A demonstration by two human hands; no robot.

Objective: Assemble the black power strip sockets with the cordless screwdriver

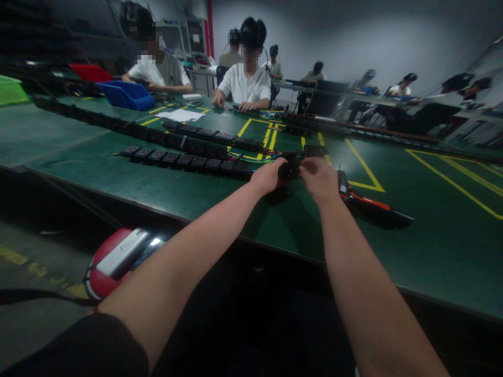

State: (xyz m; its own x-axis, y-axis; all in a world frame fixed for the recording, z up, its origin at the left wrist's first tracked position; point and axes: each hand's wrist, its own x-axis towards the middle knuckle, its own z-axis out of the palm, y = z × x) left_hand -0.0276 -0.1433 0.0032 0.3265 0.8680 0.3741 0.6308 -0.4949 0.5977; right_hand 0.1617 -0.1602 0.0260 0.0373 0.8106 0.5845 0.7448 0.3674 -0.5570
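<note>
My left hand (269,177) is closed around a small black part (291,166) just above the green table. My right hand (321,179) is beside it, fingers bent together at the part's right side; what sits between them is too small and blurred to name. Green, blue and red wires (261,158) run left from near my left hand. They lie by a row of black socket modules (173,158) with small red switches. Right of my right hand rests a black and orange power tool (375,205).
More module rows (129,128) stretch across the table (220,201), which has yellow tape lines. A blue bin (126,95), a red bin (88,72) and white paper (181,114) lie farther back. A co-worker (247,84) sits opposite. A red stool (113,256) holds a white object.
</note>
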